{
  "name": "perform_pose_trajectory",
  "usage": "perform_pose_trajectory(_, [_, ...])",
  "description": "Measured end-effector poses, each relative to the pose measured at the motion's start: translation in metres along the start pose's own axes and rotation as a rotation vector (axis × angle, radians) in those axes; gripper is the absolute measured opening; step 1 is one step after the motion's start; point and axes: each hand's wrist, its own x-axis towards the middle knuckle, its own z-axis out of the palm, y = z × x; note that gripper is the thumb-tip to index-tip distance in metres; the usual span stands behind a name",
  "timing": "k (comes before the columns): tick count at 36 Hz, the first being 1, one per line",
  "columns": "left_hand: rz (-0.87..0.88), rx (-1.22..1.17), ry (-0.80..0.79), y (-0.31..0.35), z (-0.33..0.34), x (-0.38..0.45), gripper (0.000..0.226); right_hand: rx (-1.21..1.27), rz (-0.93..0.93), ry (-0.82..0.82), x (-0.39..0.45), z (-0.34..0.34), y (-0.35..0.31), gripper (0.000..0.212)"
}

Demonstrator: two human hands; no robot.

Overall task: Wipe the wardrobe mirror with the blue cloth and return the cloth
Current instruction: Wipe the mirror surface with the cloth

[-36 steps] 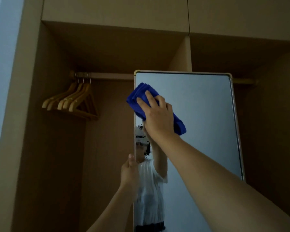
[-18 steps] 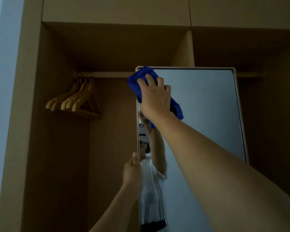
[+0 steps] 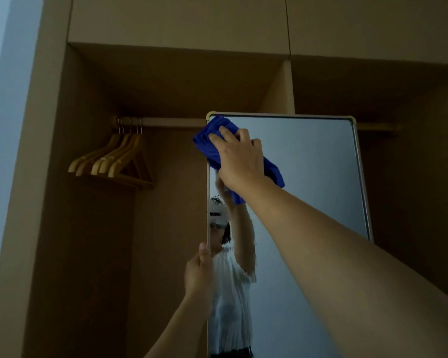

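Note:
A tall framed mirror (image 3: 311, 177) stands in front of the open wooden wardrobe. My right hand (image 3: 239, 161) presses a folded blue cloth (image 3: 208, 143) flat against the mirror's top left corner, and part of the cloth hangs over the left frame edge. Lower down, my left hand (image 3: 198, 275) grips the mirror's left edge, thumb pointing up. The mirror reflects a person in a white top with one arm raised.
Several wooden hangers (image 3: 114, 161) hang at the left end of the clothes rail (image 3: 163, 122). The wardrobe's upper shelf and a vertical divider (image 3: 282, 91) sit above the mirror. A pale wall (image 3: 0, 125) lies at far left.
My right hand slid the cloth up the mirror from below the top left corner to the corner itself. My left hand kept its hold on the edge.

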Motion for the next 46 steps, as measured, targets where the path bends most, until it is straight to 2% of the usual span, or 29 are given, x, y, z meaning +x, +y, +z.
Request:
perform_pose_trajectory(6, [0.043, 0.010, -0.003, -0.001, -0.001, -0.001, 0.050, -0.015, 0.068, -0.084, 0.029, -0.002, -0.001, 0.076])
perform_pose_trajectory(9, [0.021, -0.018, -0.028, -0.003, -0.002, 0.000, 0.048, -0.015, 0.065, -0.018, 0.024, 0.006, -0.004, 0.074])
perform_pose_trajectory(14, [0.001, -0.022, -0.009, -0.005, -0.001, 0.001, 0.050, 0.062, 0.068, 0.100, -0.004, 0.019, -0.009, 0.059])
perform_pose_trajectory(24, [0.013, 0.005, 0.061, -0.005, 0.003, 0.001, 0.052, 0.164, -0.018, 0.053, -0.072, 0.028, -0.006, 0.060])
perform_pose_trajectory(29, [0.024, -0.010, 0.079, -0.006, 0.004, 0.001, 0.051, 0.117, -0.051, 0.004, -0.046, 0.019, 0.009, 0.069])
perform_pose_trajectory(38, [0.048, 0.002, 0.088, -0.006, 0.005, -0.003, 0.052, 0.072, 0.014, -0.045, 0.013, 0.003, 0.015, 0.078])
perform_pose_trajectory(46, [0.065, 0.004, 0.082, -0.009, 0.004, -0.001, 0.051, 0.002, -0.003, -0.013, 0.021, 0.007, 0.013, 0.084])
